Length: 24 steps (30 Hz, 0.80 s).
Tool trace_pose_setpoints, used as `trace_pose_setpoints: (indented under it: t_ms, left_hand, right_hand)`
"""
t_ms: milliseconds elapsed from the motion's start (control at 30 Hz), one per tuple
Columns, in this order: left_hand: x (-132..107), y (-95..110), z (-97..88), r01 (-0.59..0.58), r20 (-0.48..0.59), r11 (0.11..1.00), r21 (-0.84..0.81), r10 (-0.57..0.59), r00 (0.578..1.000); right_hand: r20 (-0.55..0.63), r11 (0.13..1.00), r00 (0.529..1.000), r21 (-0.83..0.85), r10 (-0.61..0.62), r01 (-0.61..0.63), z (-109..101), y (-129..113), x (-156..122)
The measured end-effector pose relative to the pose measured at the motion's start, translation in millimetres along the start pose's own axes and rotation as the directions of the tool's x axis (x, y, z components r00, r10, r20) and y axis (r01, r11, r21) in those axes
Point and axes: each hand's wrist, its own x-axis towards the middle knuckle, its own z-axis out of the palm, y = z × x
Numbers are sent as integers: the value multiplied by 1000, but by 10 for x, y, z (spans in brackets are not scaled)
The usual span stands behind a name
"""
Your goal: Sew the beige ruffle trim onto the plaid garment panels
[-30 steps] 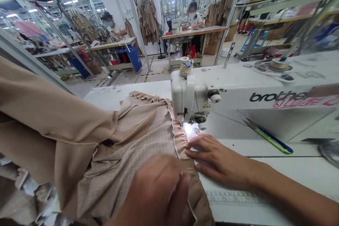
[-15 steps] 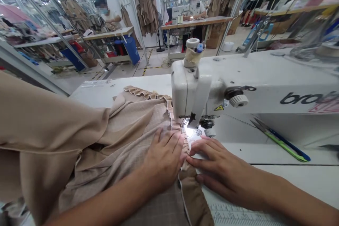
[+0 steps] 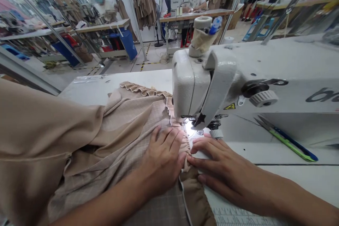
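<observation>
My left hand [image 3: 162, 160] lies flat on the beige checked fabric [image 3: 134, 155], fingers stretched toward the needle area and resting beside the gathered seam. A ruffle strip [image 3: 197, 194] in darker brown, with a pale edge, runs down from the needle area toward me. On its right side my right hand [image 3: 222, 164] has its fingertips closed on the ruffle's edge, just in front of the presser foot; the grip underneath is partly hidden. Over the fabric stands the white sewing machine [image 3: 185, 81], its lamp lighting the needle plate. More ruffle [image 3: 144, 90] edges the far side of the garment.
Thread snips [image 3: 288, 141] with green and blue handles lie under the machine arm at right. A printed ruler scale [image 3: 238, 215] runs along the near table. Bulky beige cloth [image 3: 39, 123] fills the left. Two people work at machines beyond.
The camera view has shifted slightly, so the machine head looks larger and its arm sits further right. Both hands stay nearly in place on the fabric and ruffle.
</observation>
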Motion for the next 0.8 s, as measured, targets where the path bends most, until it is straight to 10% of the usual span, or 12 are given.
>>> trace_pose_setpoints:
  t_ms: [800]
  left_hand:
    - [24, -51, -30, -1, 101, 1000, 20, -1, 995]
  right_hand:
    - [-122, 987, 992, -153, 34, -53, 176, 60, 57]
